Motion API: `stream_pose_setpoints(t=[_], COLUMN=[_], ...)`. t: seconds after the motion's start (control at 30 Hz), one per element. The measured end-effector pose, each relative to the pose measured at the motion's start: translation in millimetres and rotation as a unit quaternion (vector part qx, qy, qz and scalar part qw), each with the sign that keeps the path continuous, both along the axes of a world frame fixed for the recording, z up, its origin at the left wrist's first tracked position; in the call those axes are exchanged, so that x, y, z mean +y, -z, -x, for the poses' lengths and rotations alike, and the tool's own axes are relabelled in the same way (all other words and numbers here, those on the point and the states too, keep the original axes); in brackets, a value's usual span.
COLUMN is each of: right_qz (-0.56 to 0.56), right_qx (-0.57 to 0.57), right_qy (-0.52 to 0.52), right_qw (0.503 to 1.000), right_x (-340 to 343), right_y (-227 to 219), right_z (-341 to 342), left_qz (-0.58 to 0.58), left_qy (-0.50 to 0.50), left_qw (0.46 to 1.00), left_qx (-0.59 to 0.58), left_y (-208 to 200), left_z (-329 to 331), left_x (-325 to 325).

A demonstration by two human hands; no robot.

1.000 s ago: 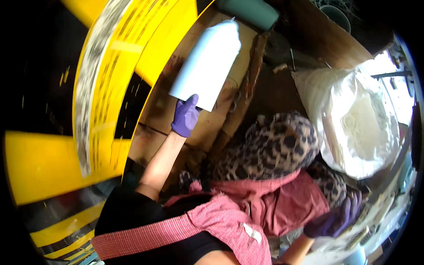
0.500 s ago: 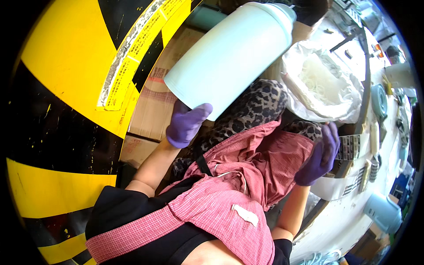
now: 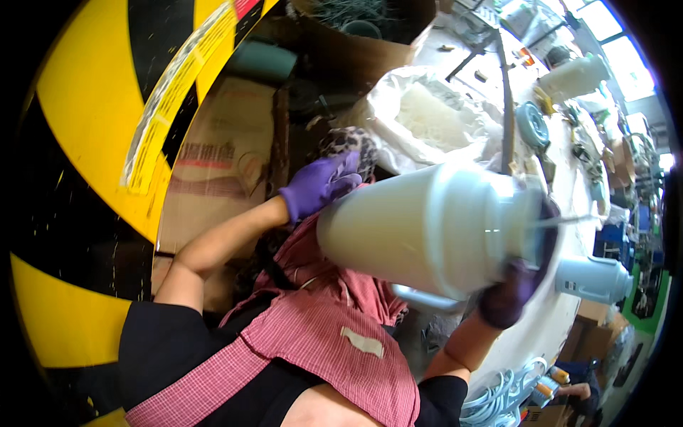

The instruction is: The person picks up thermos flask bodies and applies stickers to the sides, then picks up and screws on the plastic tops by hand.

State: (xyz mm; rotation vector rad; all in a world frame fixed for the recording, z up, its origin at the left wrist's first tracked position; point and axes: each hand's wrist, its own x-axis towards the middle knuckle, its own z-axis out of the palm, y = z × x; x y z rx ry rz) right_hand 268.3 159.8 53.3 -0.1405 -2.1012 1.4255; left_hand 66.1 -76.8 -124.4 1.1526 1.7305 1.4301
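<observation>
A pale blue thermos body (image 3: 398, 228) lies on its side above my lap, its wide base to the left and its narrower neck to the right. My right hand (image 3: 516, 288), in a purple glove and blurred by motion, wraps round the neck end. A thin pale strip (image 3: 562, 222) sticks out beyond the neck; its kind is unclear. By the base is my left hand (image 3: 320, 186), also purple-gloved, with its fingers stretched out together. Whether it touches the base cannot be made out. A light blue curved piece (image 3: 427, 297) shows under the body.
A white plastic sack (image 3: 409, 153) of pale rings stands beyond the thermos. To the right, the white worktable (image 3: 491, 356) carries another blue thermos (image 3: 594, 279) and a coil of pale blue strips (image 3: 498, 398). Cardboard boxes (image 3: 206, 185) and a yellow-black striped panel (image 3: 78, 107) are at left.
The thermos body has come down and right, turning from slanted to nearly level. My right hand, free before, now grips its neck. My left hand has moved up along the base.
</observation>
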Motion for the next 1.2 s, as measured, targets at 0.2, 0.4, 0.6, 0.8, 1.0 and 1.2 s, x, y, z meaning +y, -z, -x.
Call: stream_pose_setpoints(t=[0.2,0.4,0.6,0.8,1.0,1.2], right_qz=[-0.435,-0.494,-0.456,-0.432,-0.273,-0.393], right_qx=[0.007,0.066,0.143,0.204,0.351,0.073], right_qy=[-0.021,-0.258,-0.334,-0.347,0.079,0.090], right_qw=[0.900,0.828,0.812,0.807,0.892,0.912], right_x=[-36.5,-6.2,-19.2,-9.5,37.5,86.9], right_y=[-10.8,-25.9,-15.4,-34.2,-39.8,40.2], right_z=[7.4,22.1,46.0,88.8,126.2,135.1], left_qz=[-0.220,-0.178,-0.242,-0.282,-0.224,-0.403], left_qy=[0.040,0.210,0.195,0.092,-0.182,-0.212], left_qw=[0.964,0.961,0.946,0.949,0.813,0.756], left_qx=[0.147,0.030,0.088,0.111,0.506,0.469], left_y=[-138.2,-155.4,-148.9,-162.9,-239.8,-227.6], left_z=[-39.1,-20.9,-22.4,-21.1,134.9,279.6], left_x=[31.1,47.9,43.9,46.2,79.5,134.8])
